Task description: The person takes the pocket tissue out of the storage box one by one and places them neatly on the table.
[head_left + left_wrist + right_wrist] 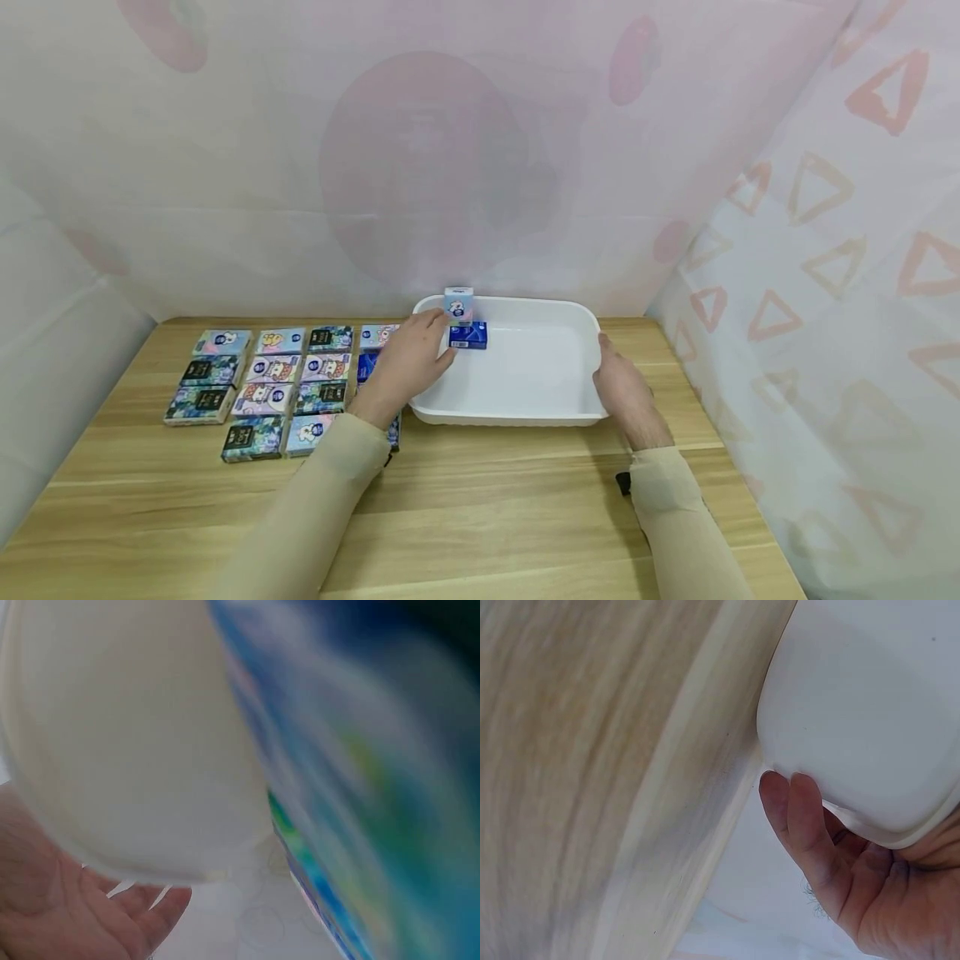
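Observation:
A white plastic basin [536, 375] sits on the wooden table. My left hand [411, 357] reaches over its left rim, fingers loosely extended. By those fingertips, a light-blue printed packet [458, 307] stands upright against the basin's back left side. Just below it, a dark-blue packet [468, 336] lies inside the basin. In the left wrist view, the left palm [82, 900] faces the camera with nothing in it. My right hand [622, 387] grips the basin's right side; the right wrist view shows its curled fingers [807, 817] against the outer wall under the rim.
Left of the basin, several printed packets [273, 367] lie flat in rough rows, some partly hidden by the left forearm. One patterned packet [367, 795] looms blurred in the left wrist view. A pale patterned cloth [262, 208] hangs behind the table [480, 500] and along its sides.

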Demonstrator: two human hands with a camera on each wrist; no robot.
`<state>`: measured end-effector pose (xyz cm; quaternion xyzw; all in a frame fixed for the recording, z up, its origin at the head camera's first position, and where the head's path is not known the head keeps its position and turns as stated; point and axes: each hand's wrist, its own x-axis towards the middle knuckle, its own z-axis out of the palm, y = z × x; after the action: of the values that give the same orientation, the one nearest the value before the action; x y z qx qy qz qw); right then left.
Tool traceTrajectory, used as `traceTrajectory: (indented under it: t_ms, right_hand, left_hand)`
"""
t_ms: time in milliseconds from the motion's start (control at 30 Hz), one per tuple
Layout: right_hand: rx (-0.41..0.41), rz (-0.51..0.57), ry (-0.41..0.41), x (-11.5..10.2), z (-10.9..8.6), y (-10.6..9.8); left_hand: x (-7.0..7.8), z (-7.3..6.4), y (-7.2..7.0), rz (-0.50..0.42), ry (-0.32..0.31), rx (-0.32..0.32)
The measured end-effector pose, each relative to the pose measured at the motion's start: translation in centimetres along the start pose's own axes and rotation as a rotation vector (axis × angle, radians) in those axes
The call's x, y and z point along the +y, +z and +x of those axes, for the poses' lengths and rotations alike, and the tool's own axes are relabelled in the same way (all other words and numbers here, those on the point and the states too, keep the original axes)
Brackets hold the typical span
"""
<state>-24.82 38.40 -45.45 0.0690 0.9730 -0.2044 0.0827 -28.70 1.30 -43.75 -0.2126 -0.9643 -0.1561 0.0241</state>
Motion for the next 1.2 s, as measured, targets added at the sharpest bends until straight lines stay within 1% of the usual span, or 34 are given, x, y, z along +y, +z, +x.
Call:
traceTrajectory:
  t_ms: [133,267,333,533,633,733,800,900,1033,1200]
  right_hand:
    - [-0.003,0.006,0.003,0.0,0.0,0.0]
    - [-0.008,0.013,0.014,0.0,0.1,0.0]
    - [-0.009,0.012,0.016,0.0,0.1,0.0]
    - [-0.003,0.002,0.009,0.0,0.1,0.1]
    - [0.001,0.002,0.005,0.0,0.1,0.1]
    - [0.004,0.007,0.006,0.0,0.2,0.1]
    - [0.007,0.008,0.006,0.0,0.2,0.1]
    - [0.011,0.002,0.006,0.0,0.2,0.1]
    - [0.009,-0.006,0.000,0.1,0.2,0.2]
    - [0.005,-0.002,-0.005,0.1,0.1,0.1]
  left_hand:
    - [0.7,1.5,0.9,0.024,0.006,-0.006]
    - [1.5,3.0,1.6,0.048,0.000,-0.003]
    - [1.8,3.6,1.8,0.053,-0.011,-0.007]
    - [2.4,4.9,2.7,0.013,-0.078,-0.035]
    - [2.4,5.2,2.9,-0.001,-0.103,-0.038]
    - [2.3,5.4,3.1,-0.009,-0.111,-0.027]
    - [2.2,5.5,3.1,0.008,-0.105,-0.008]
    - [2.1,5.5,3.2,0.029,-0.094,0.038]
    - [2.0,5.6,3.3,0.045,-0.097,0.088]
    - [2.2,5.8,3.3,0.003,-0.131,0.104]
